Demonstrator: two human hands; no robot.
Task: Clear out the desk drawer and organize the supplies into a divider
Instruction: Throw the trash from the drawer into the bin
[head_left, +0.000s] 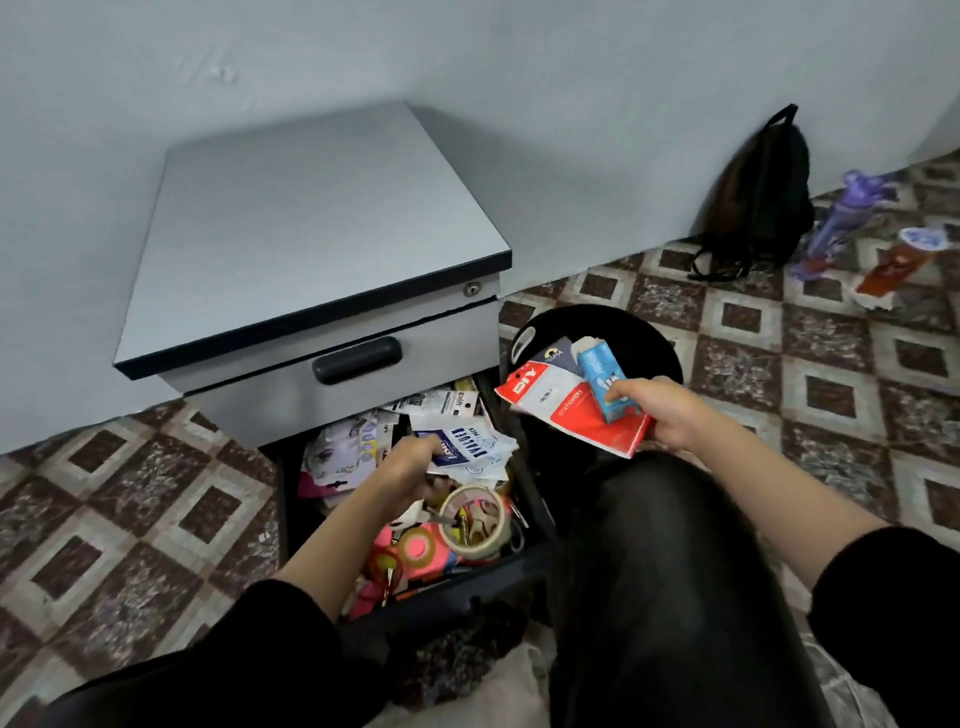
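Lower drawer (531, 493) open, crammed with packets (467, 447), tape roll (472, 522) near front, red packet (576, 415) held outside

The left grip (410, 462) reaches into the open drawer (525, 486), its fingertips buried among loose white sachets (470, 441), so whether they pinch one cannot be told. The drawer's rear lies hidden beneath the closed upper drawer (431, 358). The right grip's (660, 410) fingers vanish under the red packet (576, 415); only its thumb shows, on the blue carton (602, 374). That packet and a dark knee (649, 519) cover much of the black bin (639, 332). The sachets' fine print is too small to read. Near the right edge, a purple bottle (841, 218) and an orange packet (898, 265) are blurred.
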